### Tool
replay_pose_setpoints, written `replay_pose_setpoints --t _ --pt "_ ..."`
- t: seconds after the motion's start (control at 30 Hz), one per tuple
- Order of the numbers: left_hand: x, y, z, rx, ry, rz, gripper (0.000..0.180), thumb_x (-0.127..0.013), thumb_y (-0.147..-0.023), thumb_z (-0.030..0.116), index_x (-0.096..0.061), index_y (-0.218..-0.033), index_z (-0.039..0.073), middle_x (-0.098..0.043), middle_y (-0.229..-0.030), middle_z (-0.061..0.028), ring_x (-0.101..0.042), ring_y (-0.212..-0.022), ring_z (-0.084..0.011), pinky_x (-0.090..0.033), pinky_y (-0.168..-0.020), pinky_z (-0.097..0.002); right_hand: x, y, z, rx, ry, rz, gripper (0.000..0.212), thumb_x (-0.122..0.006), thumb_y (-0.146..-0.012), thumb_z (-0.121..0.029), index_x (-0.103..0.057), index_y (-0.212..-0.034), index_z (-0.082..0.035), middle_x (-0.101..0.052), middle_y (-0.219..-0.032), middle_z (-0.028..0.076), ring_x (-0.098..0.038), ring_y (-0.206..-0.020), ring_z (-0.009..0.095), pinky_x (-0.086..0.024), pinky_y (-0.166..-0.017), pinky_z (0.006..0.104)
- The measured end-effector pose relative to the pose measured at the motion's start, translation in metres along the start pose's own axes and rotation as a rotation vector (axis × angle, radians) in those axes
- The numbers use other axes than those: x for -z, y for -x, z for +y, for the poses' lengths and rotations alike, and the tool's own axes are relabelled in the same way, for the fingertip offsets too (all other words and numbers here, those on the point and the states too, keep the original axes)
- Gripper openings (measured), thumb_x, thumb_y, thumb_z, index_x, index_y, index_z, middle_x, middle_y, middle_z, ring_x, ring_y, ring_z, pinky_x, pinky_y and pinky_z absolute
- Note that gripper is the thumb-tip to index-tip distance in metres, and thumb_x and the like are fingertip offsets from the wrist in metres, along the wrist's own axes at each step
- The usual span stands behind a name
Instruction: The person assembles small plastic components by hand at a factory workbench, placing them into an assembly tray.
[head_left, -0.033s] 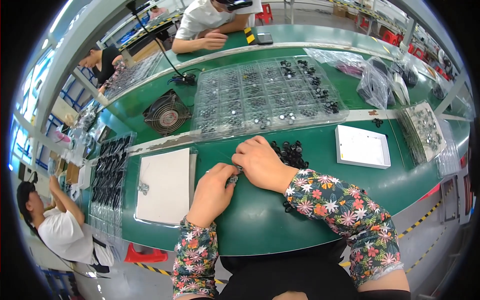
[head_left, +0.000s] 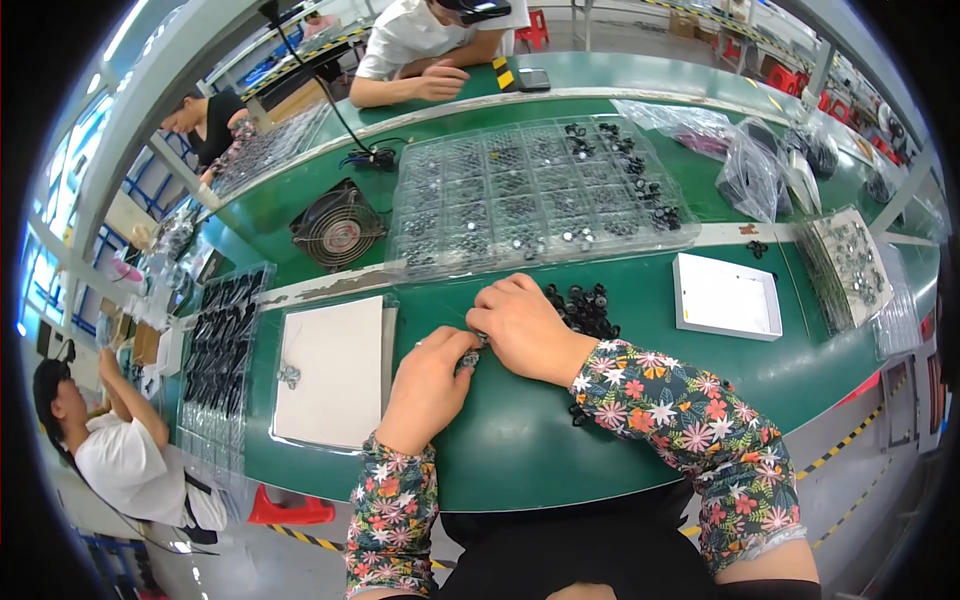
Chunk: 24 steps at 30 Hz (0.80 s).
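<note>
My left hand [head_left: 428, 388] and my right hand [head_left: 520, 325] meet over the green bench, fingertips almost touching. Between the thumb and fingers of the left is a small grey, shiny part [head_left: 469, 359], too small to name its kind. The right hand's fingers are curled down beside it, and what their tips grip is hidden. Close behind the right hand lies a pile of small black round parts [head_left: 588, 310], and a few more show beside the right sleeve. To the left of my left hand is a white board [head_left: 330, 365] in a clear sleeve, with a small grey piece [head_left: 290, 375] on it.
A clear compartment tray [head_left: 540, 190] with black parts stands behind my hands, with a fan [head_left: 340, 230] to its left. An open white box [head_left: 725, 295] sits right. Another tray [head_left: 215, 350] of black parts lies far left. Co-workers sit across and to the left.
</note>
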<state>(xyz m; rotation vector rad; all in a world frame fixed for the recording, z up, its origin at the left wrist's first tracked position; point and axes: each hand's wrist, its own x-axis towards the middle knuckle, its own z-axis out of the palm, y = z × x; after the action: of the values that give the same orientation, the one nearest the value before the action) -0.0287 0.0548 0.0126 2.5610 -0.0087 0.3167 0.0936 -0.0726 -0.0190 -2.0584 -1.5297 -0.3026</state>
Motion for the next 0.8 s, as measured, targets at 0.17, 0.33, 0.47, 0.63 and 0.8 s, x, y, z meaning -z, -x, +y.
replay_pose_setpoints --t 0.17,0.33,0.47,0.63,0.8 --pt "0.001 0.005 -0.004 -0.011 -0.021 -0.002 0.029 -0.063 -0.073 -0.002 -0.067 -0.101 0.006 -0.06 -0.096 -0.0111 -0.059 -0.088 -0.0307 -0.049 -0.077 -0.0374 -0.007 -0.003 0.001 0.007 -0.021 -0.01 0.009 -0.062 -0.07 -0.003 -0.065 -0.078 -0.008 -0.061 -0.086 0.006 -0.057 -0.092 0.025 -0.04 -0.089 0.0407" --pt "-0.003 0.006 -0.001 -0.012 -0.078 0.019 0.028 -0.062 -0.076 0.002 -0.067 -0.103 0.007 -0.06 -0.095 -0.0099 -0.059 -0.09 -0.0296 -0.049 -0.078 -0.0383 -0.007 -0.001 0.004 0.0 -0.013 -0.026 0.013 -0.065 -0.068 -0.006 -0.066 -0.08 -0.008 -0.06 -0.09 0.006 -0.056 -0.096 0.025 -0.039 -0.09 0.0424" --pt "-0.005 0.006 -0.002 -0.012 -0.112 0.027 0.026 -0.061 -0.076 0.002 -0.067 -0.102 0.007 -0.059 -0.095 -0.009 -0.059 -0.089 -0.029 -0.049 -0.078 -0.038 -0.007 -0.002 0.007 0.018 -0.04 0.026 0.006 -0.065 -0.069 -0.008 -0.066 -0.075 -0.01 -0.059 -0.085 0.004 -0.055 -0.094 0.024 -0.038 -0.089 0.0401" --pt "-0.005 0.004 -0.003 -0.037 -0.117 0.031 0.026 -0.061 -0.076 0.0 -0.068 -0.101 0.006 -0.059 -0.094 -0.0093 -0.059 -0.088 -0.029 -0.049 -0.078 -0.0376 -0.003 -0.003 0.011 -0.017 -0.077 -0.011 0.006 -0.067 -0.068 -0.01 -0.065 -0.073 -0.011 -0.059 -0.086 0.004 -0.054 -0.096 0.024 -0.037 -0.092 0.0407" --pt "-0.004 0.004 -0.003 -0.019 -0.12 0.037 0.026 -0.06 -0.076 0.0 -0.068 -0.1 0.006 -0.06 -0.095 -0.0104 -0.059 -0.089 -0.0296 -0.049 -0.078 -0.0381 0.0 -0.007 0.012 -0.029 -0.093 -0.098 0.01 -0.069 -0.067 -0.01 -0.064 -0.076 -0.01 -0.06 -0.094 0.005 -0.054 -0.101 0.026 -0.035 -0.096 0.0429"
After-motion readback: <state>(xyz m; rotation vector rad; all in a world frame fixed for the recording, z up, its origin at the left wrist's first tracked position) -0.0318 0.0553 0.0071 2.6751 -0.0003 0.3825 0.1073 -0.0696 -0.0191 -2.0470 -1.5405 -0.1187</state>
